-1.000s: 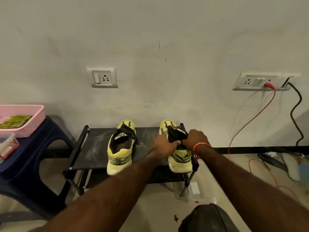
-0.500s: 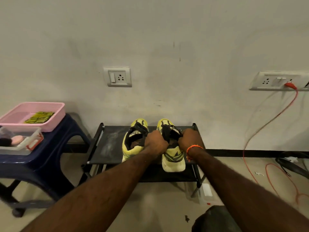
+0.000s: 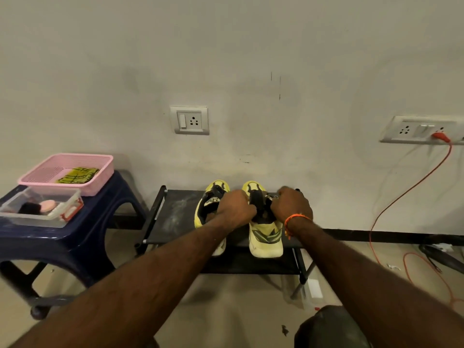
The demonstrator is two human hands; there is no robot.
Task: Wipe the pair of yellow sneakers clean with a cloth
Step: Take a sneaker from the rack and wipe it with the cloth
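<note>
Two yellow sneakers stand side by side on a low black rack (image 3: 173, 217), toes toward the wall. My left hand (image 3: 234, 208) and my right hand (image 3: 291, 204) both grip the black collar of the right sneaker (image 3: 265, 237), one on each side of its opening. The left sneaker (image 3: 209, 204) sits just to the left, partly hidden by my left forearm. A yellow-green checked cloth (image 3: 77, 175) lies in a pink basket (image 3: 100, 169) on a dark blue stool, far from both hands.
The dark blue stool (image 3: 82, 237) stands left of the rack and also carries a clear plastic box (image 3: 40, 209) with small items. An orange cable (image 3: 406, 192) hangs from the wall socket to the floor at right. My knee (image 3: 329, 327) shows at the bottom.
The right sneaker has shifted left and now stands close beside the left one. Both hands stayed on its collar. The view has swung left, showing more of the stool.
</note>
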